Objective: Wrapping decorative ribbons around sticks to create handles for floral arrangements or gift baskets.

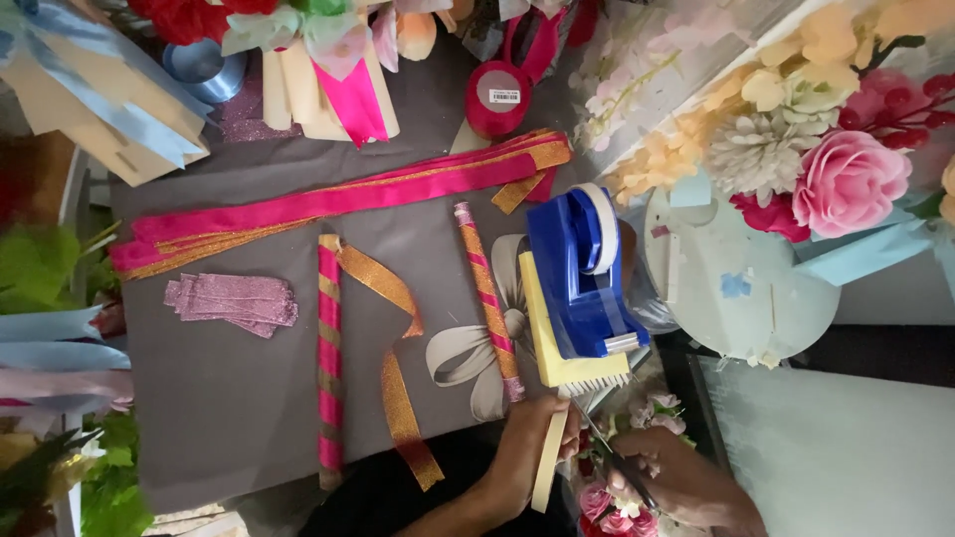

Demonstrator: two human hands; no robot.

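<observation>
Far left of the blue tape dispenser (582, 278): a small stack of pink glitter pieces (234, 300), flat on the grey cloth (229, 418). Above that stack, and running up toward the dispenser's top, long pink and gold ribbon lengths (328, 204) laid side by side.

Closer to the dispenser, still on its left: a stick wrapped in pink and gold stripes (329, 368), a loose gold glitter ribbon (393, 368) curling beside it, then a second striped stick (487, 308), ending just beside the yellow block (542, 343) under the dispenser.

Just below the dispenser: left hand (519, 459), fingers closed around a cream strip (547, 462), held upright with its upper end near the yellow block. Just right of it: right hand (686, 487), wrapped around dark scissors (612, 452), blades angled up toward the strip's upper part. Cannot tell whether the blades touch it yet, or how far apart they stand.

Judged from this: a cut on the cream strip in hand, at the lining-up stage. Calls next for a steady left grip, the strip kept taut and set squarely between the blades, fingertips kept clear of the edge.

Right of the dispenser: a pale blue round board (736, 288) and artificial flowers (846, 179).
</observation>
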